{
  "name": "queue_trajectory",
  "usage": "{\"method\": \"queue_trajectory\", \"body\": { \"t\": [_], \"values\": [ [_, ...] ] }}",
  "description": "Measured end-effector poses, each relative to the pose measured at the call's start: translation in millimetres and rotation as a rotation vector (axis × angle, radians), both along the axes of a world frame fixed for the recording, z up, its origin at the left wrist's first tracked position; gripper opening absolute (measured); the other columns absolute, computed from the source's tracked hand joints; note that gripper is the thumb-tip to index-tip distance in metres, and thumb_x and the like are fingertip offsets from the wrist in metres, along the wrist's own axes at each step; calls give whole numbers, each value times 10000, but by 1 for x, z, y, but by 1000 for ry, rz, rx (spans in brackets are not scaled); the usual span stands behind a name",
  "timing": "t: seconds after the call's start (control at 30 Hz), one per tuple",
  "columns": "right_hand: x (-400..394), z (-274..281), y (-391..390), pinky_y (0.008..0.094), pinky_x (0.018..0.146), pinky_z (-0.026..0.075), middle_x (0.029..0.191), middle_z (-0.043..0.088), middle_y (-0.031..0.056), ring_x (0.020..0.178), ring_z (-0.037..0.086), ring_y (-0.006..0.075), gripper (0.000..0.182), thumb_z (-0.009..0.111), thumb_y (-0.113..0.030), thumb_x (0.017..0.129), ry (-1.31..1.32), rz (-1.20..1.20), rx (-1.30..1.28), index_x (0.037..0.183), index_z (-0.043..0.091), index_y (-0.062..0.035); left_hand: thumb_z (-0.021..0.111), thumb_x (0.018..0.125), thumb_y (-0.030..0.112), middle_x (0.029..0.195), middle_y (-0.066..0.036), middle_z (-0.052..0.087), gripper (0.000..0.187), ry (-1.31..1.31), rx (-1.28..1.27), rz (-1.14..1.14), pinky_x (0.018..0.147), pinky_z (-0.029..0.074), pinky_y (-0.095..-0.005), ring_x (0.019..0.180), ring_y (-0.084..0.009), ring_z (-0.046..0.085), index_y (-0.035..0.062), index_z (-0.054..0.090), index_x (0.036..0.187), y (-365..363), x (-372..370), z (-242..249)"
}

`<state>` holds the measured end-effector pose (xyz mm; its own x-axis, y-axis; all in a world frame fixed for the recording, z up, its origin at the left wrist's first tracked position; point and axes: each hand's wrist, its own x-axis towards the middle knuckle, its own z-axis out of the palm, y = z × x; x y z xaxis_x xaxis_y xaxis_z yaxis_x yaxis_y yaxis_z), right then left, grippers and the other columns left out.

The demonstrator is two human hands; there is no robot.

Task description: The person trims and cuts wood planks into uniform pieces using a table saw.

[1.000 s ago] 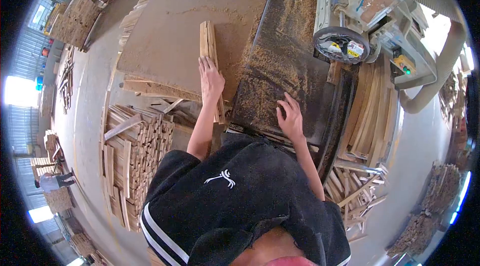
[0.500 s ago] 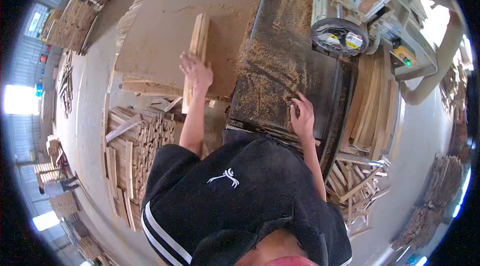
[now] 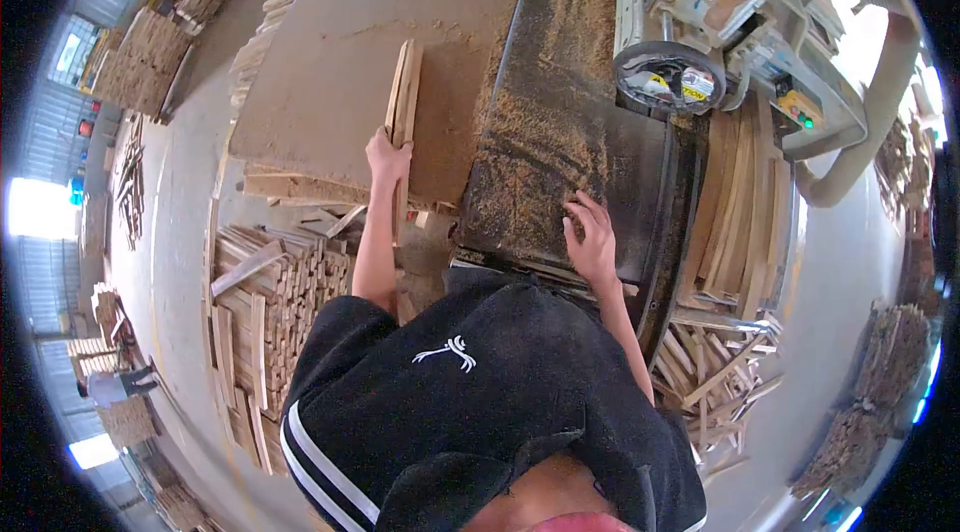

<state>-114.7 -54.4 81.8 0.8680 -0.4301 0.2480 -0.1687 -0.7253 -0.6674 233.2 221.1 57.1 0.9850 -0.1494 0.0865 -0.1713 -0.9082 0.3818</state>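
Note:
My left hand (image 3: 388, 158) is wrapped round wooden strips (image 3: 405, 82) that lie lengthwise on the brown board surface. Their near ends stick out past its front edge, and a narrow gap shows between the strips toward the far end. Over the dark machine table (image 3: 640, 187), my right hand (image 3: 592, 240) hovers close above loose sawdust (image 3: 535, 172). Its fingers are loosely bent, the thumb stands apart, and nothing is in it.
A machine with a black handwheel (image 3: 668, 77) stands at the far right. Long boards (image 3: 740, 202) lie beside the table. Stacked wood pieces (image 3: 300, 282) fill the left, and jumbled offcuts (image 3: 715, 382) the right. A person (image 3: 115, 387) is far off at the left.
My left hand has gone from lying flat with spread fingers to gripping the wooden strips, which have shifted slightly toward me. My right hand has moved a little left.

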Motion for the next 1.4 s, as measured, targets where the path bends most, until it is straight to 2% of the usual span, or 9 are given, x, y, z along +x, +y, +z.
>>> {"method": "queue_trajectory", "body": {
  "t": [0.1,0.2,0.23,0.43,0.73,0.83,0.93,1.07,1.4],
  "values": [
    [14,9,9,490,1058,528,1369,652,214,1258,620,408,343,719,-191,975,-14,16,102,1291,678,-66,789,886,149,943,-73,751,349,599,-941,-52,694,599,-327,765,-175,712,-28,718,1179,14,9,14],
    [46,46,27,483,1059,518,1319,672,253,1240,641,413,498,747,-321,976,56,152,441,1337,639,3,751,925,144,1005,-98,756,336,786,-1159,39,726,608,-346,833,-203,735,-13,700,1218,-24,-18,52],
    [60,47,36,488,1045,522,1319,667,271,1240,640,427,601,772,-359,952,35,179,424,1375,596,30,726,970,178,1068,-116,750,353,882,-1423,-56,739,616,-369,901,-224,746,-34,667,1247,-45,-34,56],
    [65,65,44,494,1003,540,1329,654,310,1237,646,450,854,833,-362,884,113,11,316,1515,431,50,661,1042,262,1238,-142,703,415,979,-1645,-176,917,589,-434,1113,-253,701,-50,606,1309,-149,-110,44],
    [-117,34,37,446,1057,516,1370,640,286,1285,627,444,605,694,-36,940,-59,-348,346,1509,491,5,673,1042,259,1384,-109,622,510,1028,-1251,89,1041,486,-417,1225,-239,618,22,529,1470,-180,-187,23],
    [-158,20,61,472,1173,429,1504,552,250,1448,491,407,630,717,-28,902,14,-547,31,1498,515,9,697,1026,213,1351,-103,655,450,930,-1255,58,1006,501,-365,1184,-204,646,-20,553,1383,-187,-190,20],
    [-165,9,59,474,1235,360,1568,504,210,1514,414,367,656,687,3,877,182,-457,-426,1507,504,9,646,1046,196,1268,-134,712,366,1035,-1294,-162,864,580,-400,1052,-263,719,-1,562,1343,-189,-191,37],
    [-149,-18,48,451,1259,344,1639,425,172,1538,374,348,659,585,56,860,172,-405,-139,1511,505,7,609,1060,193,1276,-147,709,337,1065,-1177,-144,843,588,-428,1038,-286,723,15,565,1343,-194,-197,47],
    [-83,-47,-21,426,1248,375,1633,443,148,1517,413,323,662,534,114,816,82,-448,-251,1452,599,-58,533,1082,192,1434,-189,610,482,1125,-1380,-191,989,569,-513,1211,-344,657,40,412,1523,-173,-146,25]
  ]
}}
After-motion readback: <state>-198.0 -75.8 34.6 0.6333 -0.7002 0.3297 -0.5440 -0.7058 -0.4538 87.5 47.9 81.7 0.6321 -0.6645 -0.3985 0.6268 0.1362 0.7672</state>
